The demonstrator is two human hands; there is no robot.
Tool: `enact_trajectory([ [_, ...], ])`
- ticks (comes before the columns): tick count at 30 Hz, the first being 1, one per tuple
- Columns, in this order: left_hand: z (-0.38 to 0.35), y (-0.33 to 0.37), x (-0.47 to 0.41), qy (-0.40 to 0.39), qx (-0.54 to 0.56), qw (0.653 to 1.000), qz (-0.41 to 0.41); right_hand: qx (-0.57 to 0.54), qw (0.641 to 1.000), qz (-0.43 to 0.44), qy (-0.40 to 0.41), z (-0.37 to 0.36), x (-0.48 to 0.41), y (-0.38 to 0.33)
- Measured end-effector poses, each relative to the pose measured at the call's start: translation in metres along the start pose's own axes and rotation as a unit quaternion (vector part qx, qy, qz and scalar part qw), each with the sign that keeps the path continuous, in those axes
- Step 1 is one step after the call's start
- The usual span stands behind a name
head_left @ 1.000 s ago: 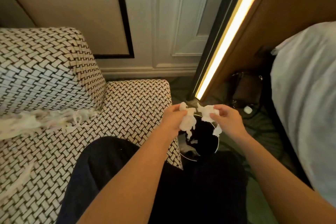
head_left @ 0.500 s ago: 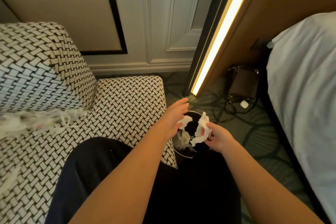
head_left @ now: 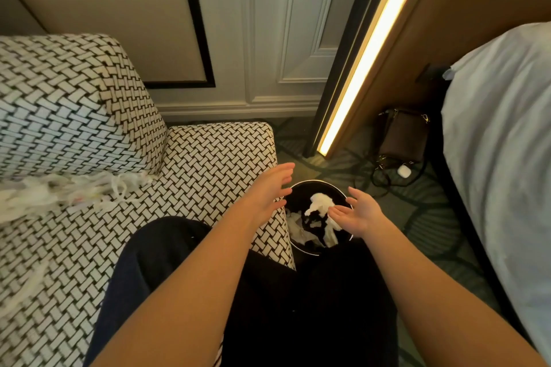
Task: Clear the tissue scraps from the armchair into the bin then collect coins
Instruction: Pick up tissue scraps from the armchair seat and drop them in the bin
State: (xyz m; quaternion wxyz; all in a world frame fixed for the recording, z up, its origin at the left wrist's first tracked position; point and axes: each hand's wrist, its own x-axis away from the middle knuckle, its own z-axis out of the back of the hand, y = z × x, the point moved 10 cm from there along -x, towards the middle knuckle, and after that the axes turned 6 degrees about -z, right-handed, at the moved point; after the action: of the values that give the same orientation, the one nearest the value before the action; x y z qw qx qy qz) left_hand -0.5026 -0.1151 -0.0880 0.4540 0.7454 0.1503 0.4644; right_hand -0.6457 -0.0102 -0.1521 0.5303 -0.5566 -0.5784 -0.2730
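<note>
Presently, the left hand (head_left: 268,197) and right hand (head_left: 360,213) are held above the bin (head_left: 316,183), fingers spread, nothing gripped. Inside it tissue scraps (head_left: 320,202) are seen; a loose heap (head_left: 59,194) is left on the armchair (head_left: 208,164).

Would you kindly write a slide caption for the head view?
Open left hand and right hand over the bin of tissue; more scraps wait on the armchair.

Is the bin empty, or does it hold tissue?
Holds tissue: white tissue scraps show inside the black bin; how full, cannot tell.
</note>
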Motion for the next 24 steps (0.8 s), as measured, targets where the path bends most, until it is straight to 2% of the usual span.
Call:
enact_trajectory([
  [8,0.023,0.022,0.024,0.019,-0.005,0.999,-0.042,0.116,0.991,0.058,-0.029,-0.033,0.027,-0.002],
  [14,0.067,0.055,0.066,0.078,0.009,0.990,-0.116,0.224,0.963,0.148,-0.032,-0.088,0.067,0.012],
  [19,0.130,0.077,0.115,0.132,0.020,0.976,-0.171,0.285,0.936,0.180,-0.105,-0.155,0.111,0.058],
  [24,0.206,0.071,0.169,0.190,0.026,0.960,-0.205,0.329,0.910,0.201,-0.153,-0.210,0.142,0.122],
])
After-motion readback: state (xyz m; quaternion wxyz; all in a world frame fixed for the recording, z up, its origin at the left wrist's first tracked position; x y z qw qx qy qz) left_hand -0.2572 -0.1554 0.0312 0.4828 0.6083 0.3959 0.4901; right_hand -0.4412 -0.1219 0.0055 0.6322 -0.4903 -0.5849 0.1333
